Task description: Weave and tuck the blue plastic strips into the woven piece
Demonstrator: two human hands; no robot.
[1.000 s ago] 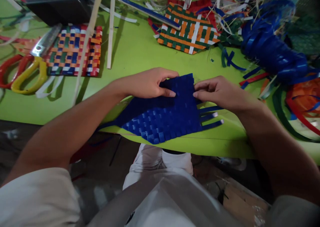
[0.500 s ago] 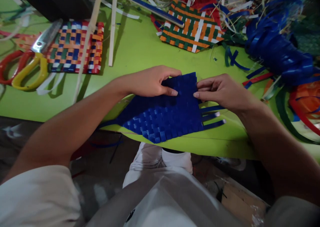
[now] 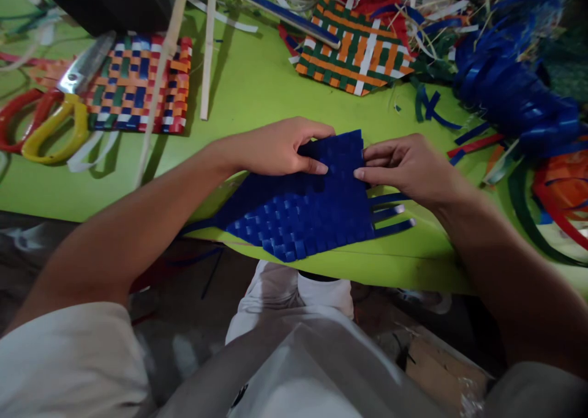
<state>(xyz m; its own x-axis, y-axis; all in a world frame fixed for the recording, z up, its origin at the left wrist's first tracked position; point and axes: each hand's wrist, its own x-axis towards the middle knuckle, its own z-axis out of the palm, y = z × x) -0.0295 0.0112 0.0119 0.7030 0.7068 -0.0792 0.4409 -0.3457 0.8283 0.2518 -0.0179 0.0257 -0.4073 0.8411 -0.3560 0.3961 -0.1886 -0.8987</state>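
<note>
A blue woven piece [image 3: 298,212] made of flat plastic strips lies at the front edge of the green table, with a narrow tail at its left end. My left hand [image 3: 287,148] grips its upper edge, thumb on top and fingers behind. At the right edge, my right hand [image 3: 402,163] pinches the weave between thumb and fingers; the fingertips are partly hidden. Several loose blue strip ends [image 3: 392,227] stick out to the right below that hand.
Scissors [image 3: 55,114] with red and yellow handles lie left, partly over a multicoloured woven piece [image 3: 133,84]. Thin wooden sticks [image 3: 208,56] are beyond my left arm. An orange, green and white woven piece [image 3: 353,53] lies at the back. A blue strip bundle [image 3: 509,93] is right.
Both hands keep their hold on the blue woven piece, almost unmoved. The view has shifted very slightly.
</note>
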